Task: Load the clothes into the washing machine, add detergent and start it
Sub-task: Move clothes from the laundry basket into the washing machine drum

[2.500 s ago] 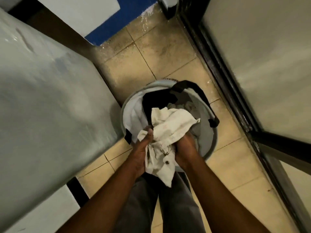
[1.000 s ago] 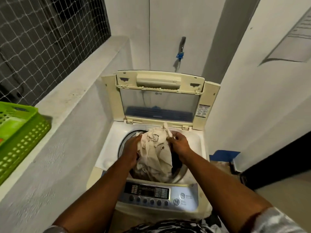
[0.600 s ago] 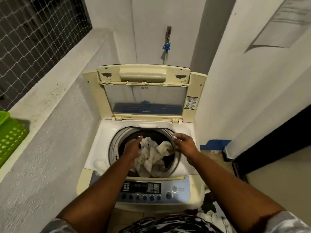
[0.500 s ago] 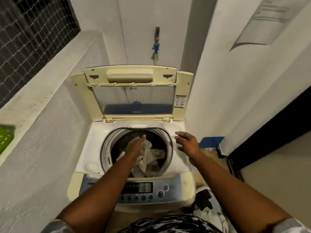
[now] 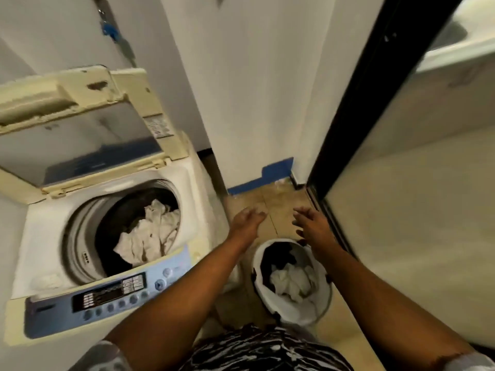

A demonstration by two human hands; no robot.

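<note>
Tiled floor [image 5: 281, 202]: one basket [image 5: 300, 314], one open washer [image 5: 42, 236]; left hand [image 5: 246, 219], right hand [image 5: 313, 223] both spread.

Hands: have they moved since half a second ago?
Yes. Both the left hand and right hand have gone rightward off the washing machine drum and now reach open toward the laundry bucket.

Washing machine [image 5: 107, 236] left, cloth [image 5: 150, 236] in drum; bucket [image 5: 294, 309] right on floor [image 5: 284, 207].

A black-and-white streak-patterned fabric top [image 5: 267, 349] covers the torso. Short pale grey sleeves [image 5: 104, 354] end above the elbows; the left hand [image 5: 247, 220] and right hand [image 5: 314, 224] are bare.
</note>
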